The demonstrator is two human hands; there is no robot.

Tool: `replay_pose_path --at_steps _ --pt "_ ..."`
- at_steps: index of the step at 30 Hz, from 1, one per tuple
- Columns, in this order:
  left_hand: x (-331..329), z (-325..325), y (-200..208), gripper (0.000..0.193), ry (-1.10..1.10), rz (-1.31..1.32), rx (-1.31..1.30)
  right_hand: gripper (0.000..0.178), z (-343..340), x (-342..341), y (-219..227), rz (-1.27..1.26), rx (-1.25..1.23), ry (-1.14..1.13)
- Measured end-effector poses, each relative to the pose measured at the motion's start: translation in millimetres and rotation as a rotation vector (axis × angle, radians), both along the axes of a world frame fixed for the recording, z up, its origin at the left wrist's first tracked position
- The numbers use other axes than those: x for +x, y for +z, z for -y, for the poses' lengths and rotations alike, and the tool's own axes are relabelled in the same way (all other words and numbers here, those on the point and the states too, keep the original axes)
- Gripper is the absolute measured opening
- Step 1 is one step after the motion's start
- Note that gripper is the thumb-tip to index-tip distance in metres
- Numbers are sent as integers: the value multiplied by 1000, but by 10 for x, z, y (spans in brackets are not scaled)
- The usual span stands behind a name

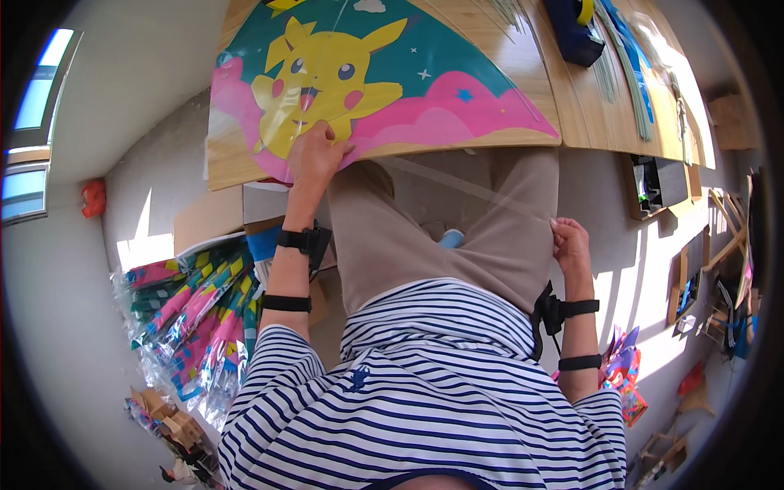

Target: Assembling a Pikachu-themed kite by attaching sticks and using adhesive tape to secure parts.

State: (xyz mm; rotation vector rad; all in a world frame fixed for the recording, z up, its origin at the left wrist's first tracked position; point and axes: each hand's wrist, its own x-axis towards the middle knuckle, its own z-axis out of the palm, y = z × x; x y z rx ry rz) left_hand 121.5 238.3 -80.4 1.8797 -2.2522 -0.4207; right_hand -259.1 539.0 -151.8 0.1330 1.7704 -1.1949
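Observation:
A kite sheet (pixel 441 114) in teal and pink, with a yellow long-eared cartoon figure, lies on the wooden table, its lower edge toward me. My left hand (pixel 317 155) is closed in a pinch over that edge, below the figure. A clear strip of tape (pixel 465 184) stretches from beside these fingers, above my lap, to my right hand. My right hand (pixel 570 238) is off the table by my right thigh, thumb and fingers pinched on the strip's end. The left fingertips appear to hold its other end, partly hidden by the hand.
A dark blue tape dispenser (pixel 581 37) with a yellow roll stands at the table's (pixel 531 65) far right, near thin pale rods (pixel 629 77). Many bagged, folded kites (pixel 196 314) lie on the floor at left. An open box (pixel 649 186) sits beyond the table's right edge.

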Motion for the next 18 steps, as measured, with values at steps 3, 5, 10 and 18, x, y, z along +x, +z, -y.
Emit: replay_pose_path --at_steps 3,5,10,18 --pt "53 33 -46 32 -3 -55 24 11 -55 -88 -120 65 -10 -13" --pt "112 81 -117 28 15 -133 51 10 -83 -119 -163 91 1 -17" --pt "344 219 -236 15 71 -354 52 8 -168 -221 -173 6 25 -44" --pt "166 -72 -196 17 -126 -478 -15 8 244 -293 294 -327 -178 50"
